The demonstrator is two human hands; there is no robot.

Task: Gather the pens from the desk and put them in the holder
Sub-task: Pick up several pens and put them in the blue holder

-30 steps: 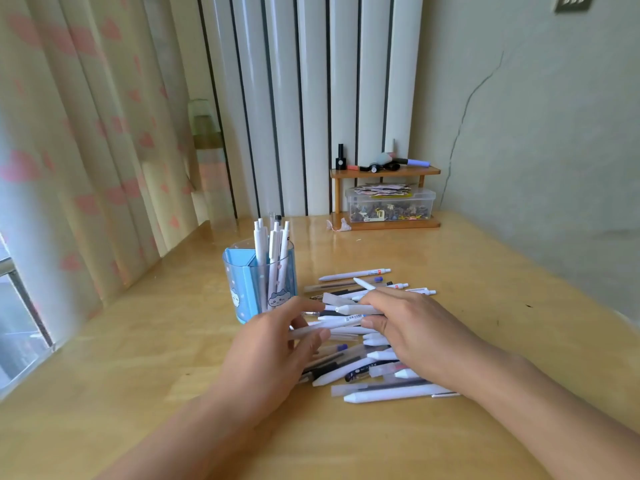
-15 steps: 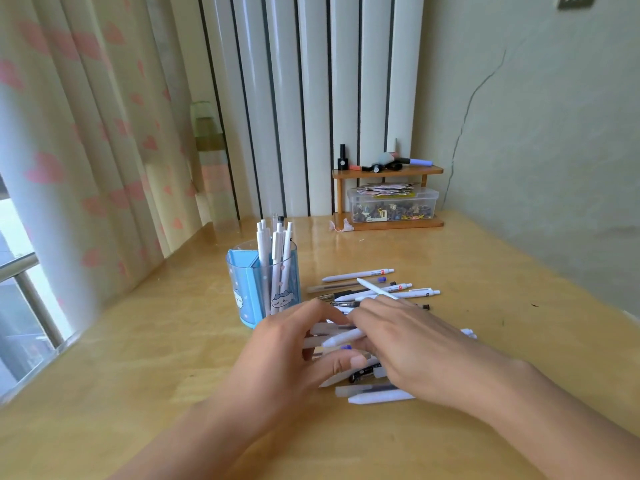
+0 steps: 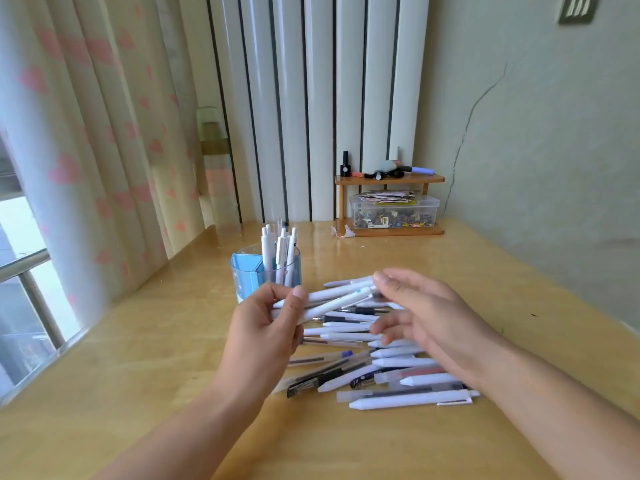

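Note:
Several pens (image 3: 381,362), mostly white, lie in a loose pile on the wooden desk (image 3: 145,393). My left hand (image 3: 266,327) is raised above the pile and grips a few white pens (image 3: 341,296) at their left ends. My right hand (image 3: 422,317) hovers at the pens' right ends with fingers straight and spread, its fingertips touching them. Just behind my left hand stands a blue and clear holder (image 3: 251,271), with several white pens upright in it.
A small wooden shelf (image 3: 389,180) with a clear box of small items stands at the desk's back against the striped panel. A curtain (image 3: 86,150) and a window lie to the left. A wall runs along the right side.
Both hands were down on the pile. My left hand has lifted a few white pens off it, and my right hand has risen and opened at their far ends.

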